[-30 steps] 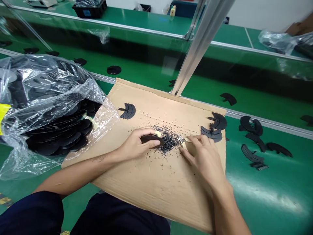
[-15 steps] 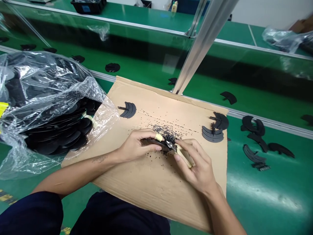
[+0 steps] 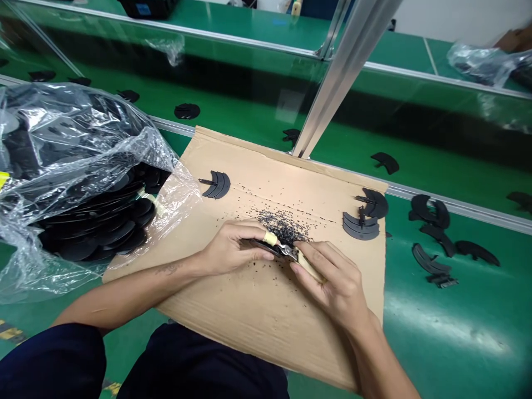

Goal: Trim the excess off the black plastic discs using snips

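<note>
My left hand (image 3: 235, 245) pinches a curved black plastic part (image 3: 265, 247) between thumb and fingers, with yellow tape wrapped round one fingertip. In my right hand (image 3: 334, 277) is a pair of cutting pliers (image 3: 306, 267) with pale yellow grips, my fingers closed round the handles. The metal jaws meet the right edge of the black part; whether they are closed on it I cannot tell. Just beyond lies a heap of tiny black plastic bits (image 3: 285, 224), scattered over the cardboard sheet (image 3: 249, 310) below both hands.
A clear plastic bag (image 3: 100, 144) full of black discs (image 3: 100, 233) spreads over the left side. Curved black parts (image 3: 361, 226) lie at the cardboard's right edge, others (image 3: 432, 260) on the green table (image 3: 449, 332). One more part (image 3: 216, 184) lies back left. A metal post (image 3: 344, 83) rises behind.
The pliers' jaws have shifted slightly left and down along the black part. My left hand keeps its hold on the part. The whole view has moved a little.
</note>
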The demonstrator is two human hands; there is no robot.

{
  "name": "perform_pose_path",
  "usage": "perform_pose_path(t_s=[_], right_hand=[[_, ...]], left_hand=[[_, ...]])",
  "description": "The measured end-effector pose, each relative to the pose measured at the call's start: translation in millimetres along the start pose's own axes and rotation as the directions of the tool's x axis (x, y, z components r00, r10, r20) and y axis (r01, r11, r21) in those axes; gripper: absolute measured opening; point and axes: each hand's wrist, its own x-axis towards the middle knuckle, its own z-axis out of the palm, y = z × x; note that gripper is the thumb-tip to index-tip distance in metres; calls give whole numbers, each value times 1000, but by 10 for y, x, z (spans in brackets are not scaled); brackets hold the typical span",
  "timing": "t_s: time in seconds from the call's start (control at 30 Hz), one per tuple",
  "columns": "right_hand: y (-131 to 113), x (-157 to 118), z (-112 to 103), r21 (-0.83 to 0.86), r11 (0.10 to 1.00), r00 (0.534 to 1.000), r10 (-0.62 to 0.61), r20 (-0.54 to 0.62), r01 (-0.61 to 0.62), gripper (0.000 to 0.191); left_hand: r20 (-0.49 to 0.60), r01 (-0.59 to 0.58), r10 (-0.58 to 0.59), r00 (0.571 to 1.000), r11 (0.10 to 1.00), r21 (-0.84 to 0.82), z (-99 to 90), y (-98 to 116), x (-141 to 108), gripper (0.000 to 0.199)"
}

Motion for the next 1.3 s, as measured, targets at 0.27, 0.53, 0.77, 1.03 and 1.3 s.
perform_pose_path(t_s=[0.27,0.53,0.77,1.03,1.3], right_hand=[[-19,-10,29,-54,998,999,31,-36,-33,25],[13,6,90,-205,978,999,35,-17,-38,26],[-74,25,134,212,915,933,358,-36,-343,28],[-120,7,120,77,996,995,-27,-99,35,24],[-25,25,24,211,971,984,136,-118,-109,30]], left_hand=[[-26,43,-43,999,999,-9,5,37,-10,23],[30,-57,50,998,955,292,-8,54,3,15],[-63,161,-161,985,987,-3,7,43,-32,16],[138,-220,180,974,897,385,15,-23,-63,20],[142,-238,202,969,914,329,-25,-48,-52,28]])
